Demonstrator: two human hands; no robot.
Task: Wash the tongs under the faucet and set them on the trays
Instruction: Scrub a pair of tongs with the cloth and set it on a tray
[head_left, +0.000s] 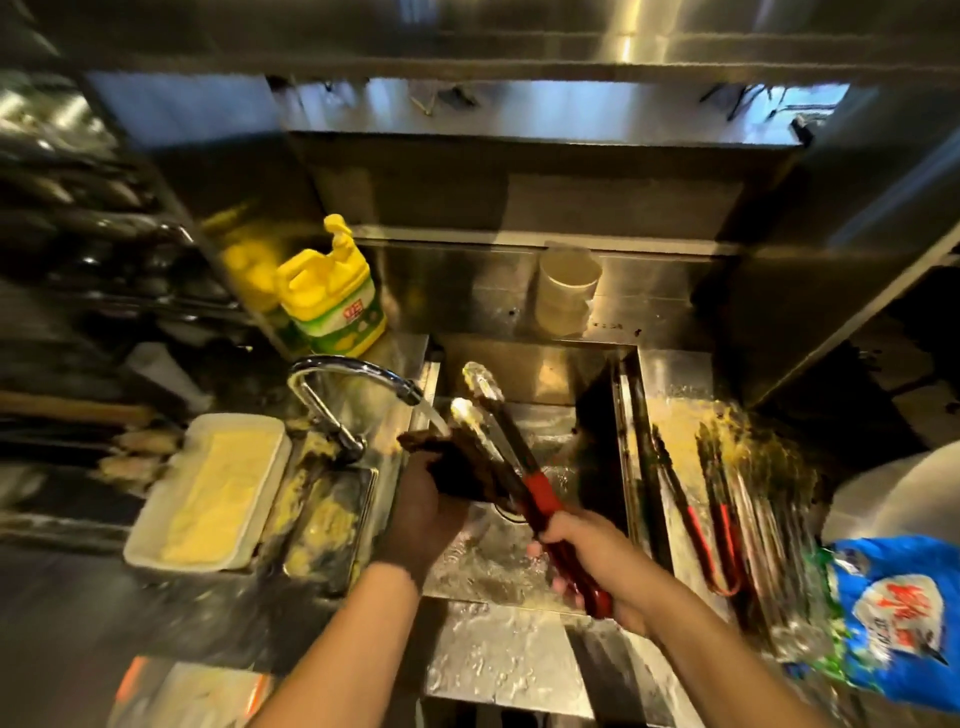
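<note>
Right hand gripping red-handled tongs over sink. Left hand clutching dark scrubbing pad against them, under faucet stream.

The left hand lies in shadow, its fingers lost behind a dark cloth, so its grip cannot be made out. The right hand covers the rear of the red-handled tongs. On the right tray, the washed tongs smear into streaks; their number is unclear. The blue bag is cut off by the right edge. Shelves at far left are blurred dark shapes.
</note>
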